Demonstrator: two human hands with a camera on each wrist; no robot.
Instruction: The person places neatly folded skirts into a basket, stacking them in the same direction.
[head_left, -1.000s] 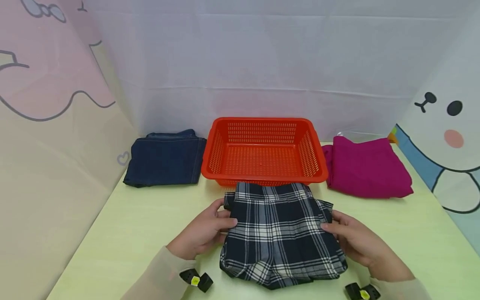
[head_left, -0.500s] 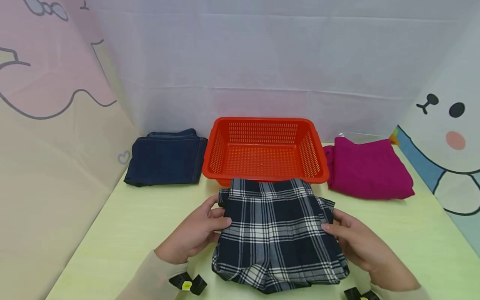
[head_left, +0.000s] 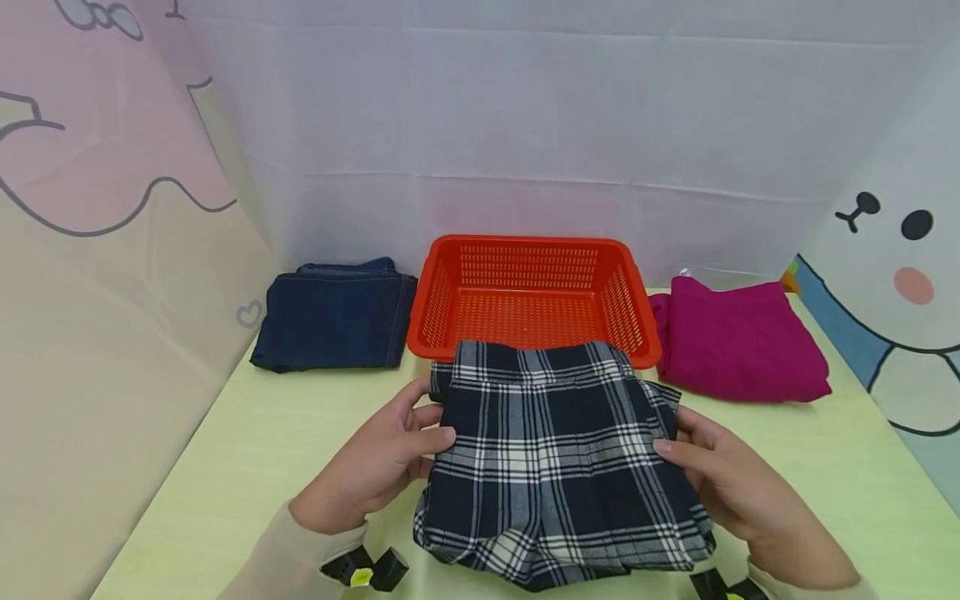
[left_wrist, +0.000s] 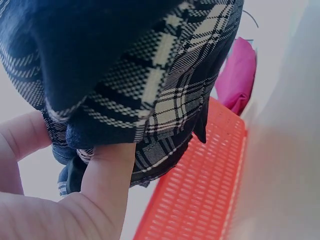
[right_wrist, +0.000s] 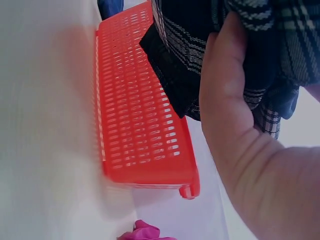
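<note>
Folded plaid shorts (head_left: 555, 458) in navy, grey and white are held up between both hands, in front of the red basket (head_left: 525, 317). My left hand (head_left: 375, 458) grips their left edge, thumb on top and fingers beneath. On the opposite edge my right hand (head_left: 738, 487) pinches them the same way. The top edge of the shorts overlaps the basket's near rim in the head view. Both wrist views show the plaid cloth (left_wrist: 165, 100) hanging clear of the table, with fingers tucked into its folds. Fingertips under the cloth are partly hidden.
Folded dark blue jeans (head_left: 333, 321) lie left of the basket. A folded magenta garment (head_left: 742, 342) sits to its right, near the table's right side. Printed cloth walls (head_left: 525, 108) enclose the back and sides of the pale green table (head_left: 202, 492).
Both hands have lifted the plaid shorts a little and brought them toward the basket, so the cloth now covers its near rim. The left hand has shifted slightly left.
</note>
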